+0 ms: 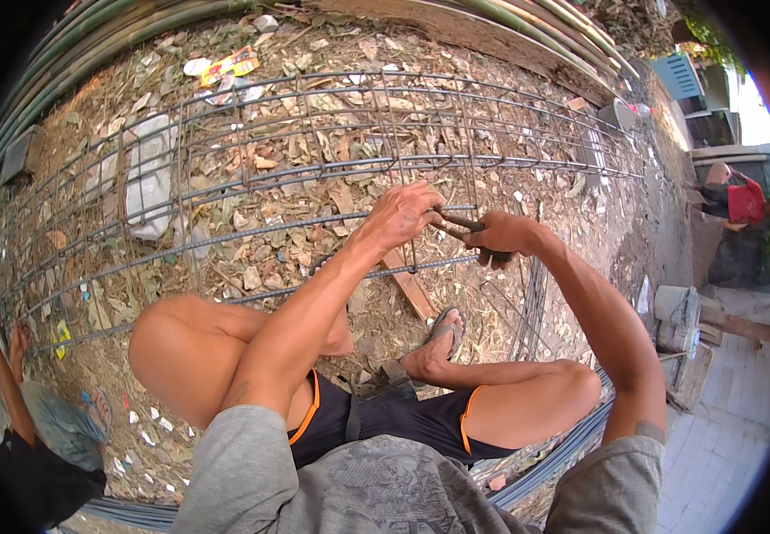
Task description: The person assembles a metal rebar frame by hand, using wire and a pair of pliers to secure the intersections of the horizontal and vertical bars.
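Fingers (484,233) of the right hand (505,236) are clamped round a dark tool (461,222), two-armed like pincers, with the grip set well back from its tip, I'd guess for leverage. Opposite, the left hand (405,214) has its fingers curled in by the tip; what they pinch, if anything, I can't tell from where I stand. So the tool lies between the two hands, over the near side of the steel cage (491,162), the left hand probably placed there to steady whatever the tip meets.

Lower down, the knees (162,351) are spread wide, which seems to leave both hands room to reach in. One sandal (450,334) is on the ground (322,58) beside a short plank (413,289).

Further out, a pale block (149,178) sits under the left part of the cage and a grey block (595,156) under the right, likely to keep the steel up off the leaves and dirt. Far to the left, a co-worker's hand (20,341) is near the cage's end. Beyond the cage, bamboo poles (118,40) lie lengthwise together, and off to the right is a person in red (744,205).
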Demonstrator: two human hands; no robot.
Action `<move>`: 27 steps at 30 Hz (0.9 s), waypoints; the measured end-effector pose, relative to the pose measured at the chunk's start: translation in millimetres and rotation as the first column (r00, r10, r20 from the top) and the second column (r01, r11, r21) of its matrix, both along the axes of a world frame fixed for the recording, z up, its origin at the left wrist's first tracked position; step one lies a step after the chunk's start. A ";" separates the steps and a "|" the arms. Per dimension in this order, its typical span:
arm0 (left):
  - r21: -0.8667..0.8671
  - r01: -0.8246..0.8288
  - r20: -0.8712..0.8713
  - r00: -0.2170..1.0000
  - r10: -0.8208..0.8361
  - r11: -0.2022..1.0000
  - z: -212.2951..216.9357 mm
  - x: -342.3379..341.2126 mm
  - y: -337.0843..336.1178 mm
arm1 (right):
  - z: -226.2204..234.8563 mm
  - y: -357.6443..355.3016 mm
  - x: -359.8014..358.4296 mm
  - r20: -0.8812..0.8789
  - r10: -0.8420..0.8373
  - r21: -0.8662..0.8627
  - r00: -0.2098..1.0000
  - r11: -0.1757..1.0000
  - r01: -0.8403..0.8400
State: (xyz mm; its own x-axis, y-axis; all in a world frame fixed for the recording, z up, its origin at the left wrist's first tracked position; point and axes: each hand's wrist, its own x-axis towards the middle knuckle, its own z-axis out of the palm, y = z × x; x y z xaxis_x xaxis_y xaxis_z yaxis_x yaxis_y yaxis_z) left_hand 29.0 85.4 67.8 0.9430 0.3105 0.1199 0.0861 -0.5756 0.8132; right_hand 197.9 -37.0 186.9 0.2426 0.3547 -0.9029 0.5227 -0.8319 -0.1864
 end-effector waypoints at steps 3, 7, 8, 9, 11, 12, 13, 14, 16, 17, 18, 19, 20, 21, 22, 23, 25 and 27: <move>-0.001 -0.083 0.124 0.989 0.082 0.997 -3.6 1.5 -14.2 | -8.4 -19.6 -15.6 -0.017 -0.086 0.096 0.996 0.992 0.088; -0.277 -0.244 0.104 0.954 0.282 0.929 -14.4 25.2 -30.0 | -0.5 -49.6 -34.7 0.041 -0.086 0.159 0.995 0.984 0.078; -0.503 -0.336 0.000 0.921 0.388 0.796 -17.0 33.7 -35.2 | -4.0 -63.5 -36.0 0.159 0.033 0.173 0.987 0.983 -0.060; -0.695 -0.396 -0.051 0.860 0.508 0.600 -23.4 36.3 -21.5 | -28.9 -70.9 -35.9 0.373 0.261 0.228 0.890 0.904 -0.361; -0.854 -0.460 -0.165 0.683 0.712 0.243 -60.3 13.1 41.6 | -17.2 -56.8 -72.9 0.372 0.262 0.331 0.891 0.859 -0.390; -0.842 -0.477 -0.173 0.681 0.712 0.252 -60.9 8.8 48.0 | -14.5 -68.9 -87.1 0.391 0.235 0.356 0.890 0.853 -0.382; -0.851 -0.493 -0.244 0.676 0.696 0.180 -55.1 6.3 53.5 | -18.2 -85.3 -96.7 0.347 0.217 0.385 0.912 0.854 -0.350; -0.854 -0.509 -0.315 0.668 0.674 0.105 -46.5 4.0 55.0 | -21.4 -105.5 -102.1 0.302 0.202 0.410 0.932 0.855 -0.318; -0.864 -0.468 -0.240 0.708 0.665 0.186 -9.3 11.8 42.1 | -60.9 -159.6 -96.1 0.077 0.141 0.415 0.987 0.896 -0.160; -0.863 -0.454 -0.212 0.721 0.660 0.220 12.8 11.8 47.0 | -73.7 -173.1 -89.9 0.063 0.139 0.427 0.988 0.891 -0.152; -0.733 -0.558 -0.156 0.694 0.703 0.389 35.1 9.3 54.2 | -85.5 -185.0 -87.0 -0.129 0.029 0.282 0.991 0.959 0.009; -0.636 -0.608 -0.163 0.708 0.687 0.475 58.6 6.0 68.7 | -98.2 -195.2 -85.6 -0.290 -0.112 0.096 0.950 0.985 0.146; -0.547 -0.613 -0.119 0.731 0.672 0.570 83.9 -0.5 83.7 | -116.9 -201.5 -88.5 -0.310 -0.117 0.094 0.944 0.984 0.153; -0.521 -0.621 -0.084 0.720 0.689 0.586 104.9 -12.6 105.7 | -138.6 -199.4 -89.5 -0.107 0.051 0.194 0.993 0.981 -0.030; -0.485 -0.670 -0.123 0.689 0.714 0.563 133.5 -28.5 127.9 | -158.3 -193.2 -90.5 0.117 0.209 0.256 0.971 0.938 -0.233; -0.387 -0.621 -0.037 0.749 0.662 0.681 158.6 -56.4 149.8 | -176.2 -186.6 -93.5 0.123 0.156 0.350 0.980 0.917 -0.190; -0.350 -0.617 0.027 0.745 0.666 0.704 210.8 -124.8 176.9 | -201.9 -173.1 -108.1 0.153 0.107 0.421 0.982 0.892 -0.163; -0.307 -0.664 0.155 0.672 0.724 0.682 252.5 -174.5 156.7 | -234.3 -173.1 -120.9 0.334 0.063 0.557 0.940 0.791 -0.251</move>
State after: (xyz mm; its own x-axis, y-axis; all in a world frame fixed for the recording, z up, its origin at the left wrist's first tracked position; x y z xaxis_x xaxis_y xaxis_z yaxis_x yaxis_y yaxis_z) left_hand -145.5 242.1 320.4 0.3885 0.9069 0.1632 0.1731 -0.2458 0.9537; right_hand 77.0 -210.1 -47.4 0.3458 0.8451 -0.4078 0.7433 -0.5119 -0.4306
